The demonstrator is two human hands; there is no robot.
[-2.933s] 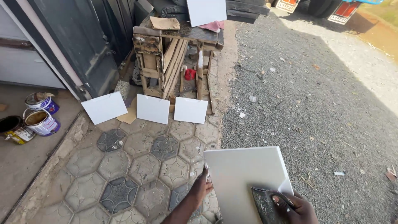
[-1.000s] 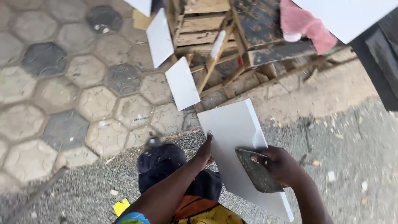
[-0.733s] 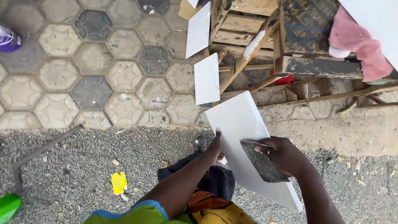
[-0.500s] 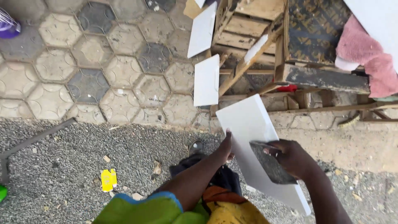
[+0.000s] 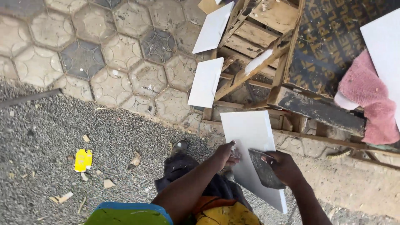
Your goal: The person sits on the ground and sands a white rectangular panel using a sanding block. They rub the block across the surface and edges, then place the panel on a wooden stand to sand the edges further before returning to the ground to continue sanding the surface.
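Note:
My left hand [image 5: 227,153] grips the left edge of a white rectangular board [image 5: 252,137] and holds it up in front of me. My right hand [image 5: 283,166] presses a dark grey sanding sheet [image 5: 263,168] flat against the board's face, near its lower middle. The board's far end points toward a wooden pallet bench [image 5: 291,96]. My foot in a dark shoe [image 5: 179,146] shows below, on the gravel.
Two more white boards [image 5: 206,82] [image 5: 213,27] lean against the wooden bench over hexagonal paving [image 5: 104,54]. A pink cloth [image 5: 371,104] and another white board [image 5: 383,46] lie on the bench top. Gravel [image 5: 62,137] with a yellow scrap [image 5: 82,159] lies at left.
My view has swung from the paving and leaning boards to straight down and closer to the bench. Both hands have kept hold of the board and the sanding sheet throughout.

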